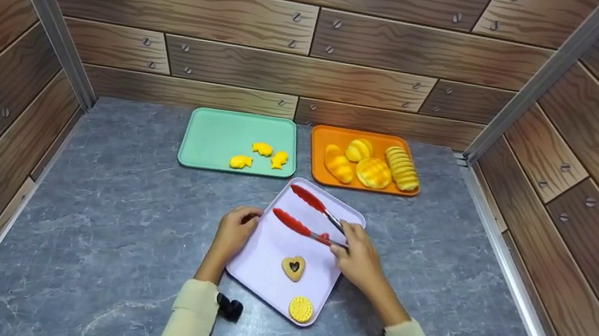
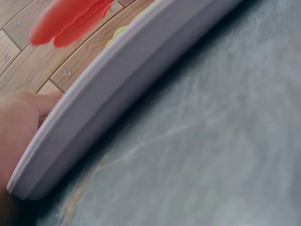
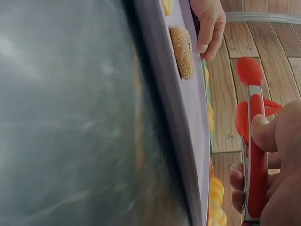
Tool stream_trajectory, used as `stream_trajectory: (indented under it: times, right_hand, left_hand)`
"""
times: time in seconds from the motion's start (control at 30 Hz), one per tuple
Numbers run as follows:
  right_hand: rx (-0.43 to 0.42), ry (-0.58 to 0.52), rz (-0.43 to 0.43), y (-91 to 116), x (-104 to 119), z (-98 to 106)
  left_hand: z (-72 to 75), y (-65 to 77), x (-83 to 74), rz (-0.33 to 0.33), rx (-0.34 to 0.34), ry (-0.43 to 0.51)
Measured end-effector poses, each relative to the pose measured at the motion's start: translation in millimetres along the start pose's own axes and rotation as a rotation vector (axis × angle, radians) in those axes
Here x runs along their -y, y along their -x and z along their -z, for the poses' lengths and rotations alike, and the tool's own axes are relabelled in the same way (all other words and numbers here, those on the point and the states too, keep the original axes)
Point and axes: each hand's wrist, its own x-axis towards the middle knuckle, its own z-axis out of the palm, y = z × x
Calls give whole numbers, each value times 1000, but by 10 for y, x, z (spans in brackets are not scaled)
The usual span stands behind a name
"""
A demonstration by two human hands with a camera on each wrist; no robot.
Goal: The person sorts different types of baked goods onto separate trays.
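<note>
A lilac tray (image 1: 266,260) sits turned at an angle in the middle of the tabletop. My left hand (image 1: 234,235) grips its left rim, the fingers bent at the edge. The right hand (image 1: 361,258) holds red-tipped metal tongs (image 1: 301,228) over the tray's upper part. Their arms are spread apart with nothing between the tips. In the right wrist view, my thumb lies on the tongs' red handle (image 3: 257,174). A heart-shaped cookie (image 1: 293,269) with a dark heart centre and a round yellow biscuit (image 1: 301,309) lie toward the tray's near corner.
Behind, a green tray (image 1: 218,136) carries 3 yellow fish-shaped pieces (image 1: 262,149). Beside it, an orange tray (image 1: 315,178) holds several toy breads, among them a long ridged loaf (image 1: 402,169). Wood-patterned walls (image 1: 232,64) enclose the back and sides of the grey tabletop (image 1: 101,224).
</note>
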Motion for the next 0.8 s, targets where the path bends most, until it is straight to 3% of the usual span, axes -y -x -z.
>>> stream_trajectory:
  times: [0.23,0.47,0.8]
  right_hand:
    - [47,-17,16,303,-183,129]
    - [134,36,81,556,-350,264]
    - [192,112,163,633,-446,416]
  left_hand:
    - [10,8,7,-2,2,16]
    - [14,12,6,20,13,27]
    - [5,1,12,19,16,20]
